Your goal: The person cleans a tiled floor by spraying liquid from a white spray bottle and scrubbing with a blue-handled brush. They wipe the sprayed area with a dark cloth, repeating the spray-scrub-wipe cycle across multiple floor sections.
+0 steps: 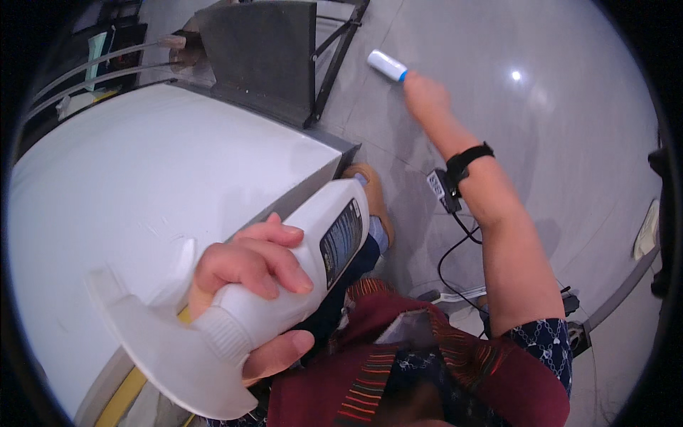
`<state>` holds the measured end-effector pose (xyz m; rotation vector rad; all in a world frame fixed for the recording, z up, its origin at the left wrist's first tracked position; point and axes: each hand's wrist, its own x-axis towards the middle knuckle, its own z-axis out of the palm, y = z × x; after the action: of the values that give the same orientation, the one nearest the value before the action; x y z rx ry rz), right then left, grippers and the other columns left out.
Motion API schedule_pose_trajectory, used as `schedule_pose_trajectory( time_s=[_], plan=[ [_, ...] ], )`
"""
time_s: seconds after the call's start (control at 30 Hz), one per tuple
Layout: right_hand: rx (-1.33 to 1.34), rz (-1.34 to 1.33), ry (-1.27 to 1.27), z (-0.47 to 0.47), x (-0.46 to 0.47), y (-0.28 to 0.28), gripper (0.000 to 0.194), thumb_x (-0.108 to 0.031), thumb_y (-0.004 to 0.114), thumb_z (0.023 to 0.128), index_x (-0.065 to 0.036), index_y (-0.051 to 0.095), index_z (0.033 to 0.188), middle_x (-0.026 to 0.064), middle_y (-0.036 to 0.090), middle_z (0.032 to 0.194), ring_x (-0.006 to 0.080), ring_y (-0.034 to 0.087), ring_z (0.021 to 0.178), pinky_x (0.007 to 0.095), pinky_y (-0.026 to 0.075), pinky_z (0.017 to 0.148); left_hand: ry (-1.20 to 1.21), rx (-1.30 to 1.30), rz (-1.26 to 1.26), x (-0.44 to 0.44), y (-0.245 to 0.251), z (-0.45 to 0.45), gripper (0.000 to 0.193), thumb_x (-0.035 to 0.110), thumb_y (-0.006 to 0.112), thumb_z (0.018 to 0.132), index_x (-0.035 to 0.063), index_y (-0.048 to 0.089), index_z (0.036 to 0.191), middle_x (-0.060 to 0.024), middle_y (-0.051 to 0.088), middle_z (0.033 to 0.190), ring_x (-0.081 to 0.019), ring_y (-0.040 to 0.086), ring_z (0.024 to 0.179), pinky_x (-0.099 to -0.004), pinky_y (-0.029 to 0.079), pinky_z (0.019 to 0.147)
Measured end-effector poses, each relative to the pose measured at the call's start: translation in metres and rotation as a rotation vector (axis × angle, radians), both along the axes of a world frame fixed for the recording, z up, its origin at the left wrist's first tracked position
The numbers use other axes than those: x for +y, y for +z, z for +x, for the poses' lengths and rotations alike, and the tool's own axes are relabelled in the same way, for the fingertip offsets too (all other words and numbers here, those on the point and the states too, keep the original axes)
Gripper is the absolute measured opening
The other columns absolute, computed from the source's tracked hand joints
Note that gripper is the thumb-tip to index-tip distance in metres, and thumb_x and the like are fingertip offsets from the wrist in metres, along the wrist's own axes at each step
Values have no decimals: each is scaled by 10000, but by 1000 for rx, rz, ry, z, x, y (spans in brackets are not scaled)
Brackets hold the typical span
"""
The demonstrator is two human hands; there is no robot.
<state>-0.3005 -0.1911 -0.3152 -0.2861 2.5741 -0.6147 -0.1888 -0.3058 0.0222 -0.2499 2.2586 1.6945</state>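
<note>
My left hand (251, 267) is closed round the neck of a large white plastic bottle (299, 261), close to the camera. The bottle has a ribbed collar, a broad curved white head (165, 352) and a dark label with writing. It is tilted over the edge of a white surface (160, 171). My right arm stretches away over the floor. At its end my right hand (427, 96) grips one end of a small white cylinder with a blue band (388, 65); its exact kind cannot be told. A black strap (469, 160) circles the right wrist.
A small black device (444, 191) with a cable hangs by the right wrist. Beyond the white surface stands a dark grey panel (261, 58) on a black metal frame. A tan shoe (376, 195) is by the surface's corner. Curved metal rails (106, 60) run at upper left.
</note>
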Motion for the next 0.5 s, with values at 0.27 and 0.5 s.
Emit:
schedule_pose_trajectory(
  time_s=[0.27, 0.5],
  plan=[
    [55, -110, 141, 49, -22, -45, 146, -114, 510, 829, -55, 625, 897, 134, 672, 856, 286, 669, 777, 401, 544, 661, 24, -74, -8, -1, 0, 1, 473, 92, 774, 586, 144, 453, 931, -44, 592, 894, -275, 475, 1092, -509, 169, 1067],
    [-67, -170, 267, 73, -68, -57, 114, -93, 530, 792, -51, 605, 867, 143, 661, 819, 298, 658, 750, 410, 530, 619, -46, -81, -73, 1, 1, 1, 508, 48, 769, 558, 149, 454, 943, -46, 593, 897, -276, 477, 1105, -519, 180, 1062]
  ],
)
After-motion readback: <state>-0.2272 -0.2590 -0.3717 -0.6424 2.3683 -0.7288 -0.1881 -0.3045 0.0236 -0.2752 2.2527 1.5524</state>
